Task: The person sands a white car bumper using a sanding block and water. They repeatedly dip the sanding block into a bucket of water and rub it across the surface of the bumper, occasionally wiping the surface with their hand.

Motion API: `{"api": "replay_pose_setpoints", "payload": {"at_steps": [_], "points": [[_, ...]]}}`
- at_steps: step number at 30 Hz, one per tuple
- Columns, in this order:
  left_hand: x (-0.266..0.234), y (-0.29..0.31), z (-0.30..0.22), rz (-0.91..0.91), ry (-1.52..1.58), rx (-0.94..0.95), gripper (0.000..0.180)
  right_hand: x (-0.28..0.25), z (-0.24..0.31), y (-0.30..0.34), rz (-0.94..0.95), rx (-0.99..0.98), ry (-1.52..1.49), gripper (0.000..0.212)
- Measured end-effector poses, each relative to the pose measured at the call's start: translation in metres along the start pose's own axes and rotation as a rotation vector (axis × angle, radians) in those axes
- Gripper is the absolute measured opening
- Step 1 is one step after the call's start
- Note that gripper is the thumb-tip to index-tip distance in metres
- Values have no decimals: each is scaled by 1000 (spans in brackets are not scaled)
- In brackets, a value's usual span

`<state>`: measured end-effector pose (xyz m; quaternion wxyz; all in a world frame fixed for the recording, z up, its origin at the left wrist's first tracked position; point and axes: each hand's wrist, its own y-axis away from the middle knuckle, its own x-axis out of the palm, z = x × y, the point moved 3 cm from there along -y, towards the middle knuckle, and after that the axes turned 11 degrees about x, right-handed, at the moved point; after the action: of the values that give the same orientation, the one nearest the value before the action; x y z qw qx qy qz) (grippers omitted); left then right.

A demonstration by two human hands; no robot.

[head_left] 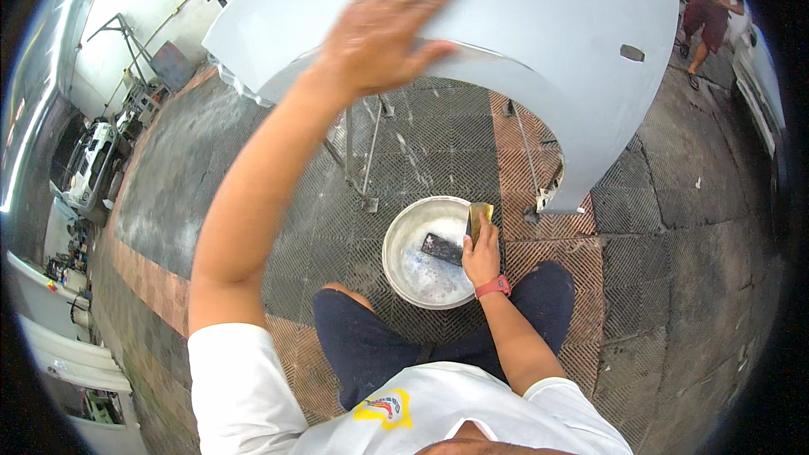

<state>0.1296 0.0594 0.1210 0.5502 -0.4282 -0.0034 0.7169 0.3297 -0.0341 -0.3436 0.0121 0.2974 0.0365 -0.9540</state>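
Note:
A pale grey car fender (590,25) with a curved wheel arch stands in front of me. My left hand (383,29) lies spread over its surface above the arch, fingers stretched out and slightly blurred. Below, between my knees, is a round metal basin (393,274) with cloudy, sudsy water. Inside the basin rests a dark rectangular block (440,248). At the basin's right rim, my right hand (482,259) is closed on a folded, yellowish-brown sheet of sandpaper (480,214). A red band circles the right wrist.
Thin metal stand legs (372,152) show under the fender. Ribbed black and reddish floor tiles (539,270) spread around me. Car parts (93,164) line the left wall. Another person (709,8) stands at the far right, near a light-coloured vehicle panel (756,84).

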Motion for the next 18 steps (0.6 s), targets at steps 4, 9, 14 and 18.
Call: {"api": "replay_pose_setpoints", "payload": {"at_steps": [4,9,14,18], "points": [[49,-78,-89,218,-181,164,83,-1,4,0,16,-6,2,74],[72,-89,-142,189,-184,258,84,2,3,1,33,-2,15,73],[44,-28,-83,156,-115,130,87,-1,-2,-2,23,12,43,73],[8,52,-32,87,-90,-64,85,4,1,3,17,-29,54,73]]}}
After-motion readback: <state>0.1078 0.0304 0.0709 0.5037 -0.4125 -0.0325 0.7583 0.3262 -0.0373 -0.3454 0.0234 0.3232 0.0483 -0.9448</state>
